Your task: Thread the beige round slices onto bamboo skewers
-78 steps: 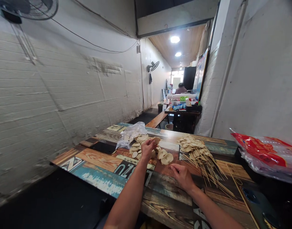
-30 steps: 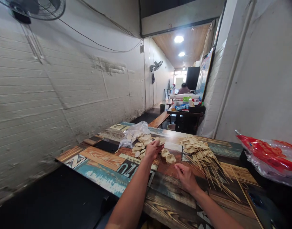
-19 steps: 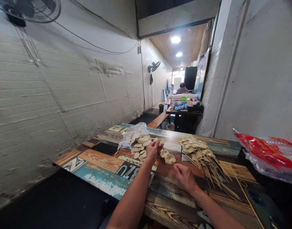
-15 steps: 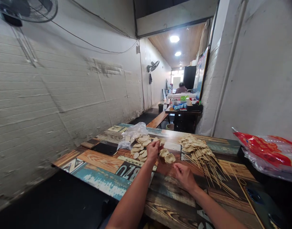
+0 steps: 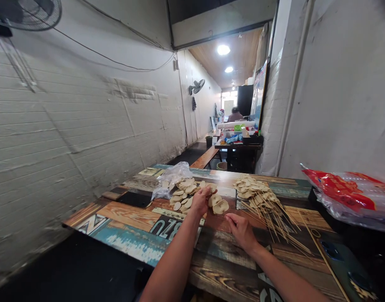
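My left hand (image 5: pixel 201 200) reaches over the patchwork wooden table (image 5: pixel 132 216), its fingers pinched on a pale round slice (image 5: pixel 212 187) at the edge of a heap of loose slices (image 5: pixel 180 195). My right hand (image 5: pixel 241 230) rests on the table nearer to me, fingers curled round a thin bamboo skewer. Two slices (image 5: pixel 219 206) sit threaded on that skewer, between my hands.
A crumpled clear bag (image 5: pixel 174 173) lies behind the loose slices. Finished skewers (image 5: pixel 258 197) are piled to the right, sticks fanned towards me. A red-and-clear plastic bag (image 5: pixel 344 195) and a dark phone (image 5: pixel 338 260) lie at far right. A person (image 5: pixel 234 115) sits at a distant table (image 5: pixel 239 146).
My left hand has picked a slice from the heap and stays raised by the skewer's tip. My right hand keeps its grip; the view has shifted slightly.
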The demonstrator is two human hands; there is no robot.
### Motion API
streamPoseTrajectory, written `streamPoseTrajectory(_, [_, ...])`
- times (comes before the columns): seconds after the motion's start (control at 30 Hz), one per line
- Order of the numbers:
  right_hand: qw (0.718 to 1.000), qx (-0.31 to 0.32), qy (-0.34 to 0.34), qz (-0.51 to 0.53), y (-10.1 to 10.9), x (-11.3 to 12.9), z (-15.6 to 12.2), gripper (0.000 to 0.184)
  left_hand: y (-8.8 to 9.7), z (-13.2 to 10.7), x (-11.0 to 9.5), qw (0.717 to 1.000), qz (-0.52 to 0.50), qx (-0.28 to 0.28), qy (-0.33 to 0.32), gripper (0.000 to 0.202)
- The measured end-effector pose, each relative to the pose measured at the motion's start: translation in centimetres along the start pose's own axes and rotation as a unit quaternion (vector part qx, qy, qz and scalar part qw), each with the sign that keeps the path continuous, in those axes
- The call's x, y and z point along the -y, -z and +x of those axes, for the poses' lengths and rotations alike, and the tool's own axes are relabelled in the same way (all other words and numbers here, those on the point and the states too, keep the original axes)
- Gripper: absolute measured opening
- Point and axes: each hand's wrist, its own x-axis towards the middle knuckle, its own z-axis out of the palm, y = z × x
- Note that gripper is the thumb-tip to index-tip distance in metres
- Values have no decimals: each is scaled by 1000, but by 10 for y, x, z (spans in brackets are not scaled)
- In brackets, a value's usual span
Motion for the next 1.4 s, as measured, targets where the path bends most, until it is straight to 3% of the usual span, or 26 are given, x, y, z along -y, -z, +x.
streamPoseTrajectory(0.3, [998, -40, 29, -39, -5, -3, -1, 41, -5, 1, 18, 998, 9, -48, -41, 33])
streamPoseTrajectory(0.5, [998, -42, 20, -46, -3, -1, 2, 40, -15, -7, 26, 999, 11, -21, -30, 33])
streamPoseTrajectory(0.67, [997, -71, 16, -5, -2, -1, 4, 39, -18, -12, 15, 998, -34, -29, 33, 31])
streamPoseTrajectory(0.87, [992, -120, -5, 24, 0, -3, 8, 46, -24, -25, 25, 987, 10, 64, 146, 34])
streamPoseTrajectory(0.97, [991, -129, -22, 26, 0, -8, 11, 48, -18, -23, 16, 991, 63, 43, 105, 36])
streamPoseTrajectory(1.03, [991, -128, -36, 27, 1, -11, 12, 47, -5, -18, -3, 989, 149, -21, 1, 30])
streamPoseTrajectory(1.1, [990, -128, -51, 25, 2, -14, 13, 44, 12, -13, -26, 955, 277, -63, -91, 26])
streamPoseTrajectory(1.2, [991, -118, -66, 21, 3, -17, 15, 38, 35, -12, -56, 869, 467, -100, -132, 10])
streamPoseTrajectory(1.3, [992, -102, -77, 22, 3, -19, 16, 36, 42, -18, -64, 781, 602, -37, -164, 15])
streamPoseTrajectory(1.4, [992, -96, -84, 26, 2, -19, 16, 34, 35, -25, -52, 710, 671, 48, -206, 27])
